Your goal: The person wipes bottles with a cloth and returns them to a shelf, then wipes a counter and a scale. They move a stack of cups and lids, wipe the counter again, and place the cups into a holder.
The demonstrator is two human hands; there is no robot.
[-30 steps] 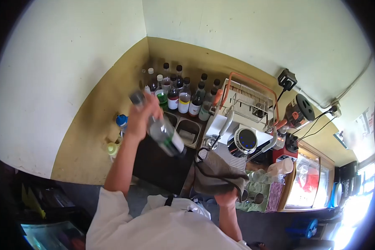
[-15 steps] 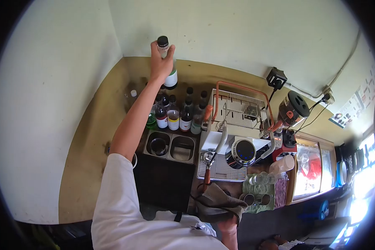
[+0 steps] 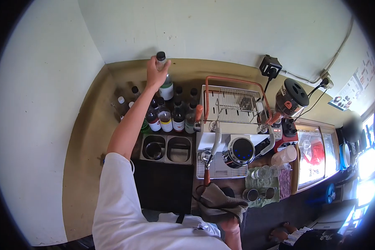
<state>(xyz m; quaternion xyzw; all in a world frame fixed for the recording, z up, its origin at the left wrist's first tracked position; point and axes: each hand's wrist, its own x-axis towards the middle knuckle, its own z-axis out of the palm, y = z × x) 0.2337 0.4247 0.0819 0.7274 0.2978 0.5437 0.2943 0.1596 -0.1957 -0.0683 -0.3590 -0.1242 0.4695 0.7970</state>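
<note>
Coffee machine (image 3: 237, 130) sits right beside the bottle cluster (image 3: 165, 119), so clearance on that side matters. Held bottle (image 3: 167, 91) is at the back of the cluster, near the wall, roughly upright; can't tell if its base touches anything. I'd keep it vertical, move slowly, keep its base off neighbouring caps. Black cap (image 3: 161, 55) up top; a firm neck grip should limit swing.

Pose: left arm (image 3: 128, 125) reaches long and forward over the sink. Left hand (image 3: 155, 77) wraps the bottle neck. Right hand (image 3: 230, 225) sits low, gripping the grey-brown cloth (image 3: 221, 203).
</note>
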